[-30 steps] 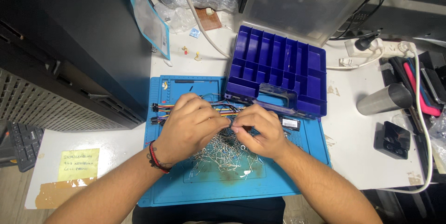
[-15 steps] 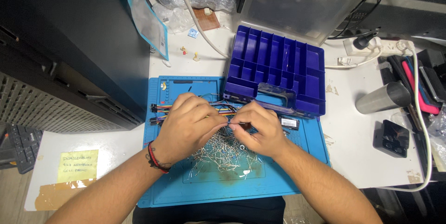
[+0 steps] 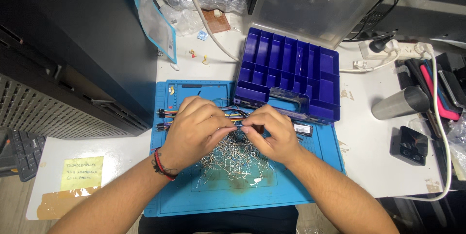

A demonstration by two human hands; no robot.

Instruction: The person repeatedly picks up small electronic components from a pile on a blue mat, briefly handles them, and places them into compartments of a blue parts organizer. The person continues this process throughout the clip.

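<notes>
Above the wire pile (image 3: pixel 233 158), left hand (image 3: pixel 194 129) and right hand (image 3: pixel 269 134) pinch one small component (image 3: pixel 239 128).

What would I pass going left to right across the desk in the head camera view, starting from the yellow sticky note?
yellow sticky note → left hand → right hand → metal cylinder → small black box

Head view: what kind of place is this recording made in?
Most likely an electronics hobby or repair bench. Both hands, left and right, pinch something small over a pile of wire-legged parts on a blue work mat, beside jumper wires and a purple compartment box.
</notes>
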